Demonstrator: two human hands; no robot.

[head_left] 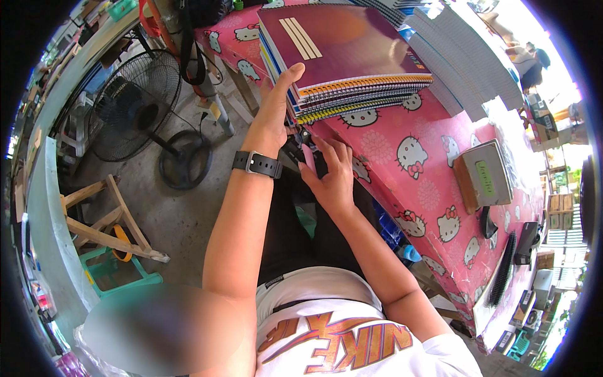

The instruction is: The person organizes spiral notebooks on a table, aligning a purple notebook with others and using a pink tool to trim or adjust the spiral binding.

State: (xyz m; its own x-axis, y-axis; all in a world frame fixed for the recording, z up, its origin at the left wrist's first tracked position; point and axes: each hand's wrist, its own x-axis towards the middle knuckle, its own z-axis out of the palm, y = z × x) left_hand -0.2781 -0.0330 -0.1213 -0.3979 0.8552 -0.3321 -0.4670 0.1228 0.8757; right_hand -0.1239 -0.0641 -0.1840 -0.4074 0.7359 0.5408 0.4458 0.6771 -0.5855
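At the table's near edge lies a stack of spiral notebooks (pixel 358 47), the top one with a glossy maroon cover and their wire spines toward me. My left hand (pixel 274 110), with a black watch on its wrist, is at the stack's near left corner. Its thumb points up along the side and touches the corner; the other fingers are mostly hidden. Just below the spines, my right hand (pixel 331 169) is at the table edge with bent fingers. Between its thumb and fingers shows a narrow pink thing (pixel 308 155), whose kind I cannot make out.
Loose ruled paper stacks (pixel 461 56) stand right of the notebooks on the pink patterned table (pixel 386 141). Farther right are a small grey box (pixel 487 173) and a black wire coil (pixel 502 270). A black fan (pixel 135 107), a wooden frame (pixel 113 220) and a green stool (pixel 116 270) stand at left.
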